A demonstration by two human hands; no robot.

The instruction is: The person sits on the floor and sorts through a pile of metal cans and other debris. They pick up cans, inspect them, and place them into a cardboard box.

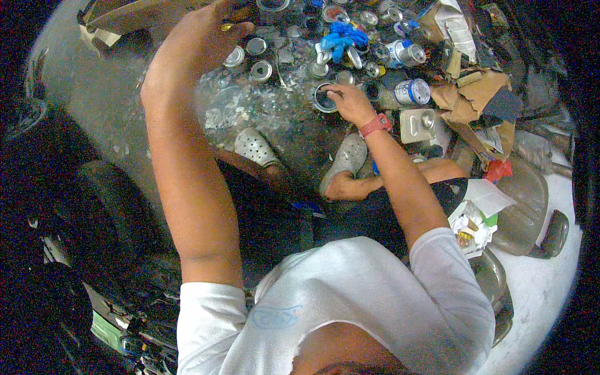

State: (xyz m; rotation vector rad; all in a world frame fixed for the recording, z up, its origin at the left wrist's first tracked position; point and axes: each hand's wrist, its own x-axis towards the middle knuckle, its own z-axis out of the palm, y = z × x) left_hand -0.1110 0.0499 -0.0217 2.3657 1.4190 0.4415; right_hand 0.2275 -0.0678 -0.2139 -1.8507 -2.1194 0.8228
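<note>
My right hand (351, 104), with a red watch on its wrist, is closed at the rim of an open round tin (325, 111) with a dark inside. The fingers rest over its near right edge. Stretched far forward at the upper left, my left hand (232, 17) is partly cut off by the picture's top edge. A small yellow spot shows at its fingers, and I cannot make out whether it holds anything. Below it stand round metal lids or tins (260, 70). A blue glove-like bundle (341, 41) lies among several cans beyond my right hand.
White-and-blue cans (412, 92) and a rectangular metal can (417, 126) stand at right, beside torn cardboard (478, 94). My clog-clad feet (255, 146) rest on the stained floor (226, 100). An open white box (476, 220) with mixed contents sits near the brown chair (520, 203).
</note>
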